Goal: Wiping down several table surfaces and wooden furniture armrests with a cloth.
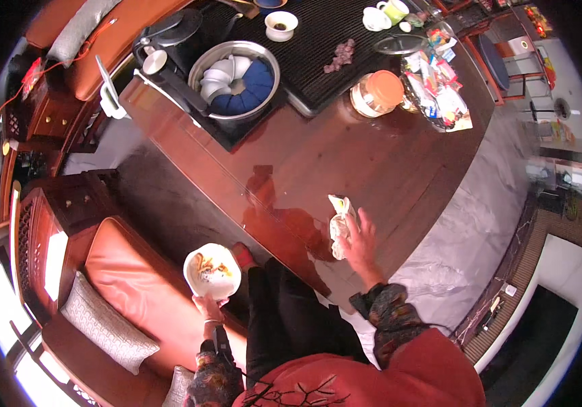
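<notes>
A white bowl with food scraps and small dark bits inside is held at its near rim by my left hand, beside the wooden table. My right hand is over the table's near part, fingers spread, at the right side of a crumpled whitish wrapper or tissue. The fingers seem to touch it; a firm hold does not show. The tabletop is glossy and reflects my head and shoulders.
A steel basin of cups stands by a black kettle. Beyond are a ribbed black tea tray, an orange-lidded jar and a heap of packets. A leather bench with cushions lies left.
</notes>
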`<state>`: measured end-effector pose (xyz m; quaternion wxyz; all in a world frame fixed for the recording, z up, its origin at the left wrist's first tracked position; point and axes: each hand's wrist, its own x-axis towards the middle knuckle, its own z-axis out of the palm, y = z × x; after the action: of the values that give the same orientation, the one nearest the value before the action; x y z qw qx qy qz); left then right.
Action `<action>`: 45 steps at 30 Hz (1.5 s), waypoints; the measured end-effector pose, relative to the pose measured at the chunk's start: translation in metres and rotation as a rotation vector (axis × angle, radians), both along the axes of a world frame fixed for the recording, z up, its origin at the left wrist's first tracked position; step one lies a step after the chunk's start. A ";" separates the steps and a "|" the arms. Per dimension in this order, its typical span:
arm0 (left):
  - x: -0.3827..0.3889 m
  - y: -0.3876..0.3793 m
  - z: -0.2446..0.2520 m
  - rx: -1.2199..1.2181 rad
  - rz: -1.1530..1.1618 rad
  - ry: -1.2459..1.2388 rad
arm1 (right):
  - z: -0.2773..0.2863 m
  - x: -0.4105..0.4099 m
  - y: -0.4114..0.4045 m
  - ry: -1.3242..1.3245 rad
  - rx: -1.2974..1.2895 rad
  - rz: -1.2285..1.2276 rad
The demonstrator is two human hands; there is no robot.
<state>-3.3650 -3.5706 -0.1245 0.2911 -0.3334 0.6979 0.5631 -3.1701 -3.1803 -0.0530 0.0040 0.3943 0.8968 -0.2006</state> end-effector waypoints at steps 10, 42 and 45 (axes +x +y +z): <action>-0.011 0.012 -0.043 -0.047 -0.122 0.037 | -0.077 -0.011 0.008 0.298 0.097 -0.394; -0.058 0.061 -0.095 -0.172 -0.375 0.241 | -0.045 -0.187 -0.170 0.829 -0.534 0.065; -0.058 0.060 -0.090 -0.150 -0.318 0.073 | -0.020 -0.133 -0.114 0.702 -0.595 -0.239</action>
<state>-3.4233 -3.5103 -0.2142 0.3252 -0.2189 0.7919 0.4682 -3.3029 -3.2941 -0.0726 -0.2098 0.3850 0.6958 -0.5689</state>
